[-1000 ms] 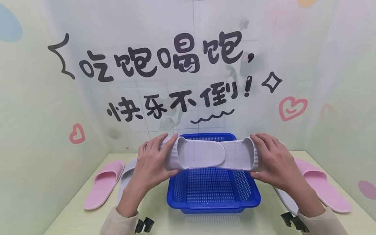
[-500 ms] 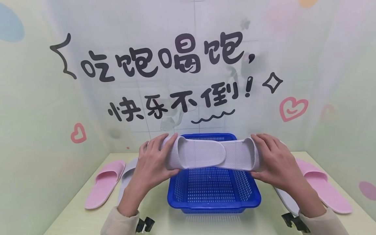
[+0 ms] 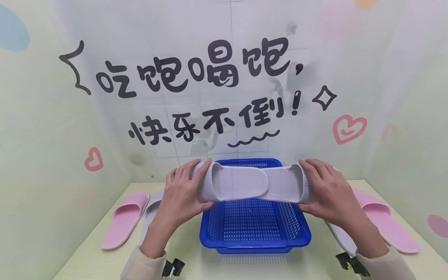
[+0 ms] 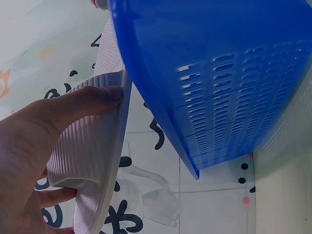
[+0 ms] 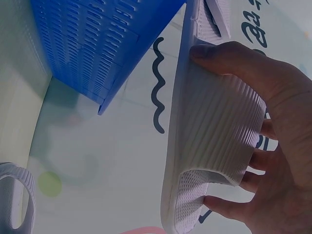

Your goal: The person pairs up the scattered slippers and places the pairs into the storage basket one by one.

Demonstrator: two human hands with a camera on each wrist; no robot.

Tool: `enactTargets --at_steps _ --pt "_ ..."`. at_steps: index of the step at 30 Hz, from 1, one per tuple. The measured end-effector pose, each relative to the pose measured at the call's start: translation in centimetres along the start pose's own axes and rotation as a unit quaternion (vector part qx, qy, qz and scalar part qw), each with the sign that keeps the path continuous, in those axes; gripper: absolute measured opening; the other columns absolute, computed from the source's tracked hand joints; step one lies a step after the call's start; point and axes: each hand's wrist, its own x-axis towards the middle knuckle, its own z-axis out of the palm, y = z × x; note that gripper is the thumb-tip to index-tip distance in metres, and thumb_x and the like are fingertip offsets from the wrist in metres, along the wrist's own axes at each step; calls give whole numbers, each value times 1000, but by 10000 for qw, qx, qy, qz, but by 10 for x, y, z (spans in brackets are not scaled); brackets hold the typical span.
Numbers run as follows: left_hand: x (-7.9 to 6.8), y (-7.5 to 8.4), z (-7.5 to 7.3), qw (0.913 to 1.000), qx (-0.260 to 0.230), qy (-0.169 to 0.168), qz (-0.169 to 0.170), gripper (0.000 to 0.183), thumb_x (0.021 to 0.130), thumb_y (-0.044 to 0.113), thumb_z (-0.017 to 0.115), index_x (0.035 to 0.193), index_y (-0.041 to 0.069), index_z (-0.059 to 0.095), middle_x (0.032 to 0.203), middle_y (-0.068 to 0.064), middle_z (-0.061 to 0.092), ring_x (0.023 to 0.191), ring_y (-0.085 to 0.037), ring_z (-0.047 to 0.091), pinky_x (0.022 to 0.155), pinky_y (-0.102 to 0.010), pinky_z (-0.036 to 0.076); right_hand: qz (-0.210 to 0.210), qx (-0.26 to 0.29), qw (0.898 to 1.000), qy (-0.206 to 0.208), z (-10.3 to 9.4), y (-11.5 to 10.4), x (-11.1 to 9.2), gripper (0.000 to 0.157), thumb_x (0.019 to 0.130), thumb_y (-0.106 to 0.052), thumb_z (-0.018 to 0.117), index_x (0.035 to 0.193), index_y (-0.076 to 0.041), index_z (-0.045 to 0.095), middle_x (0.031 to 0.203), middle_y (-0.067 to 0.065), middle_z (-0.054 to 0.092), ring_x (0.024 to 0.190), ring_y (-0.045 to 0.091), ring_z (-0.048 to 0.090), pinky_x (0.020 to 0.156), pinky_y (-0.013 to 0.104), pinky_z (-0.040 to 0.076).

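Observation:
Two pale lilac slippers with ribbed straps hang above a blue plastic basket (image 3: 255, 244), their heels overlapping in the middle. My left hand (image 3: 180, 194) grips the left slipper (image 3: 239, 183) round its strap, the thumb pressed along the sole's edge in the left wrist view. The right slipper (image 3: 285, 182) is held the same way by my right hand (image 3: 329, 196); its thumb (image 5: 214, 56) lies across the strap's edge in the right wrist view. The left slipper's heel covers part of the right one's. Through its perforated floor, the basket shows no contents in the head view.
A pink slipper (image 3: 124, 221) and a grey one (image 3: 151, 210), partly behind my left arm, lie on the left of the table (image 3: 94, 264). On the right are another pink slipper (image 3: 395, 229) and a whitish one (image 3: 344, 239) partly behind my right arm. A printed wall (image 3: 210, 23) stands behind.

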Motion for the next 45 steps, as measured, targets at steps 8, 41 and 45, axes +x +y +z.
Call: enactTargets --at_steps 8,41,45 --pt "1 0 0 10000 -1 31 16 114 51 58 86 149 32 33 140 -9 46 127 -27 44 98 -61 38 43 -6 10000 20 0 0 0 112 43 -46 92 138 -8 47 132 14 52 119 34 48 86 57 49" --pt "1 2 1 10000 36 2 22 112 53 60 84 149 33 33 140 -8 46 126 -27 45 98 -60 38 3 15 10000 -47 1 -1 1 111 44 -48 91 139 -9 47 133 13 52 120 33 48 87 57 49" --pt "0 2 2 10000 21 6 19 113 52 59 84 149 33 33 140 -8 45 127 -27 45 98 -61 37 5 7 10000 -83 1 -1 1 112 45 -49 90 139 -9 46 133 13 52 120 33 48 87 57 49"
